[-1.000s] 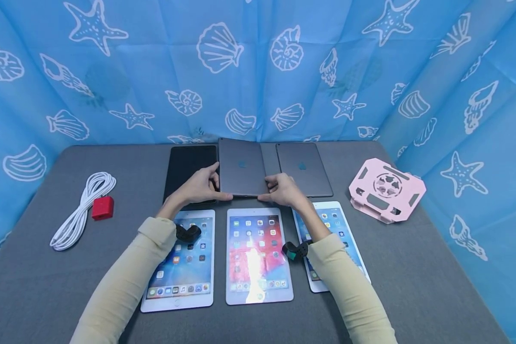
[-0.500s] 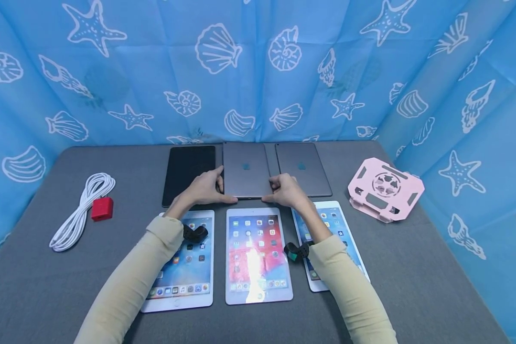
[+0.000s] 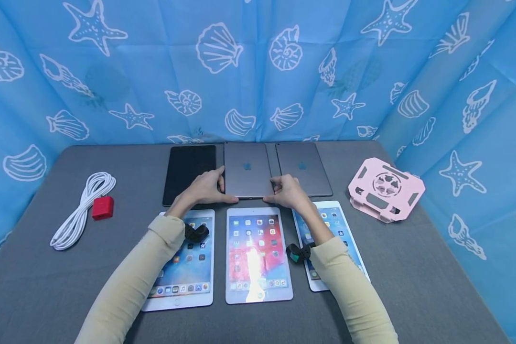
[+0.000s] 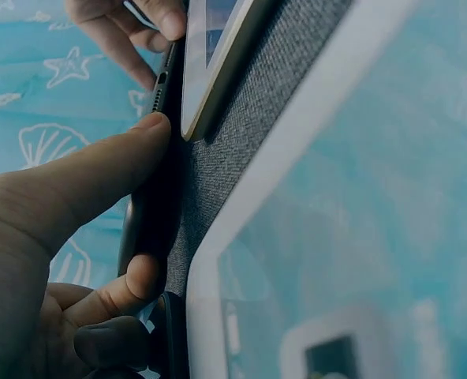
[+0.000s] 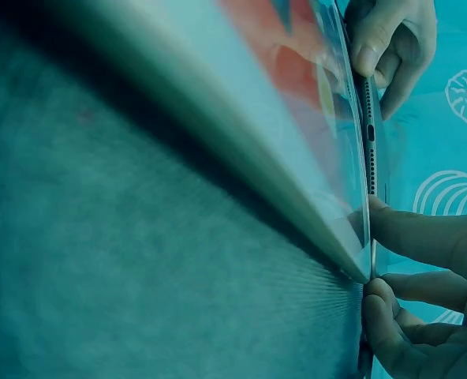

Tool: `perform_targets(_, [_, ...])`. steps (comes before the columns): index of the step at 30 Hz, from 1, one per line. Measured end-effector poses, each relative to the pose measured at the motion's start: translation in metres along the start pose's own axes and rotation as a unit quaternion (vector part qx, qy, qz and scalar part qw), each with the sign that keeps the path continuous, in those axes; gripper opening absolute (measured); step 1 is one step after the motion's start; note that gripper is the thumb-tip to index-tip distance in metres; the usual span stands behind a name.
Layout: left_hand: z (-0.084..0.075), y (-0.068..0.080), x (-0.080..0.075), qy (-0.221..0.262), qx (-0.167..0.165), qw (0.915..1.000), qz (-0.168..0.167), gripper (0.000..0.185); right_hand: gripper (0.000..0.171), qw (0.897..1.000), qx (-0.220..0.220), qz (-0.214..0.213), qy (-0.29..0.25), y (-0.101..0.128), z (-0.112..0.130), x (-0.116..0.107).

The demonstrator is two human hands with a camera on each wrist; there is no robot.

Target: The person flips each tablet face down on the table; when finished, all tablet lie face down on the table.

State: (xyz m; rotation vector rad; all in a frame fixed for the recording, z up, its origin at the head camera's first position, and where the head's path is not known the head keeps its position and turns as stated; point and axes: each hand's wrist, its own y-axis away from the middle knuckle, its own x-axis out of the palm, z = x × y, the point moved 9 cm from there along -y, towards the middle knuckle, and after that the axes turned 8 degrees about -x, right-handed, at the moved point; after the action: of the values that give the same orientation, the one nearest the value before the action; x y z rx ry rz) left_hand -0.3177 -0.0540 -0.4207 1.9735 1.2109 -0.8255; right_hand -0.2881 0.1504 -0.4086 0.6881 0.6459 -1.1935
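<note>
At the middle of the far row on the grey desk [image 3: 413, 267], a grey tablet [image 3: 247, 169] lies face down, its near edge held at both corners. It is gripped at the near left corner by the left hand [image 3: 204, 188], thumb along the near edge and fingers curled at the side; the right hand [image 3: 285, 190] pinches the near right corner in the same way. In the left wrist view the thumb [image 4: 76, 185] is seen pressed against the thin dark edge, and the right wrist view shows fingers [image 5: 423, 237] closed on the same edge beside the port. The tablet is judged stiff, thin and moderately heavy, with a smooth metal back likely to slip and a glass face liable to crack; a hold at two opposite corners or along both long sides is judged safest. Six tablets are counted: three in the far row, namely a black one [image 3: 189, 172], the held one and a second grey one [image 3: 303, 167], and three lit, white-framed ones in the near row [image 3: 258, 253]. One coiled white cable [image 3: 83, 210], one red block [image 3: 102, 208] and one pink stand [image 3: 386, 188] are also counted.
</note>
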Motion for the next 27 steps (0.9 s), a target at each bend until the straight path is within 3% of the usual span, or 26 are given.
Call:
perform_targets(18, [-0.005,0.0,-0.002,-0.042,-0.025,0.9987,0.01,0.108,0.067,1.0,-0.005,-0.01,0.012,0.006,0.006,0.0])
perform_targets(27, [-0.01,-0.002,0.001,-0.093,-0.041,0.9948,-0.011,0.11,0.067,1.0,0.001,-0.017,0.019,0.005,0.004,-0.002])
